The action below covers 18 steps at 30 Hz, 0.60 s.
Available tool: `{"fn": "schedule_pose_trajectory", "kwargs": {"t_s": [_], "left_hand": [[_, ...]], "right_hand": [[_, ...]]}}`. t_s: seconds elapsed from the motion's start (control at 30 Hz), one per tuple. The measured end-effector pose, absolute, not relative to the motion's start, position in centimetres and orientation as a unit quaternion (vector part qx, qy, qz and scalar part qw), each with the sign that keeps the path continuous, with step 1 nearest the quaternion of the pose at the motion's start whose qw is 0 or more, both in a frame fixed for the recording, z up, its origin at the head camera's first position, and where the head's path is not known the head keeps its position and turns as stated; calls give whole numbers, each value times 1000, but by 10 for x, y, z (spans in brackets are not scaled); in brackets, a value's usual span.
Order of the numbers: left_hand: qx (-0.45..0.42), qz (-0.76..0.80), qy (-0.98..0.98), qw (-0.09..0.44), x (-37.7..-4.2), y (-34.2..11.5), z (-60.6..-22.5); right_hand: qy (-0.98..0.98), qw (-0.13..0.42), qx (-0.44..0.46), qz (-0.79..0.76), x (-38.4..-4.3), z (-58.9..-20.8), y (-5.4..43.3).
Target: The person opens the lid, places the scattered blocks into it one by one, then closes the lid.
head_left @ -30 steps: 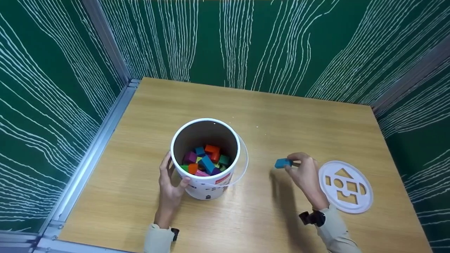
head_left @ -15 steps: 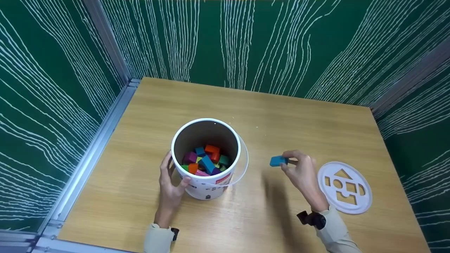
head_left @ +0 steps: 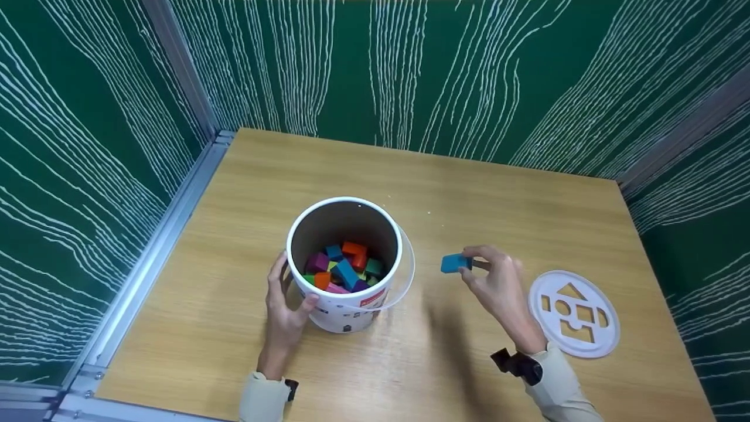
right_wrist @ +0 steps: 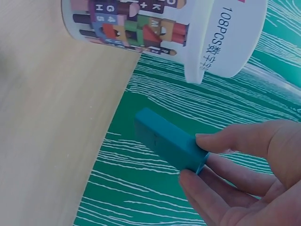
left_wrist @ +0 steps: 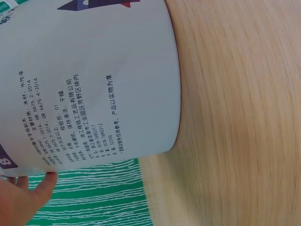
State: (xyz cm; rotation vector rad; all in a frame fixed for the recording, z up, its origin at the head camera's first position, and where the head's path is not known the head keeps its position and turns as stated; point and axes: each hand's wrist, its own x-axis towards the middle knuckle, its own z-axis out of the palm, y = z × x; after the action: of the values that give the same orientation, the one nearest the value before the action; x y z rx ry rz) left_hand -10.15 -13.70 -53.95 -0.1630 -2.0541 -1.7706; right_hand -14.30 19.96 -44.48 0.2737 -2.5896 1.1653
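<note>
A white bucket (head_left: pixel 345 313) with printed pictures stands upright on the wooden table, its mouth tipped toward the head view. Inside lie several coloured toy blocks (head_left: pixel 347 273), heaped at the bottom. My left hand (head_left: pixel 285 310) holds the bucket's near left side, thumb at the front rim and fingers round the side. In the left wrist view, the fingers of that hand (left_wrist: pixel 28 200) lie against the printed wall. To the right of the bucket, my right hand (head_left: pixel 498 287) pinches one end of a blue rectangular block (head_left: pixel 454 263) above the table. The right wrist view shows the block (right_wrist: pixel 169 139) between thumb and fingertips.
A white round lid (head_left: pixel 574 347) with cut-out shapes lies flat at the right, beside the right forearm. The bucket's thin clear handle (head_left: pixel 412 258) hangs out on its right side. Green panels (head_left: pixel 351 76) with white wavy lines surround the table (head_left: pixel 498 199).
My right hand has moved a little left and upward in the head view, carrying the blue block toward the bucket. The left hand and the bucket stay in place.
</note>
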Motion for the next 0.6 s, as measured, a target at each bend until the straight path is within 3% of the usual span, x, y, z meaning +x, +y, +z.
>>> {"fn": "schedule_pose_trajectory", "kwargs": {"t_s": [0.6], "left_hand": [[-68, -631, -740, 224, -98, -134, -529]], "right_hand": [[-889, 185, 154, 390, -141, -413, 179]]}}
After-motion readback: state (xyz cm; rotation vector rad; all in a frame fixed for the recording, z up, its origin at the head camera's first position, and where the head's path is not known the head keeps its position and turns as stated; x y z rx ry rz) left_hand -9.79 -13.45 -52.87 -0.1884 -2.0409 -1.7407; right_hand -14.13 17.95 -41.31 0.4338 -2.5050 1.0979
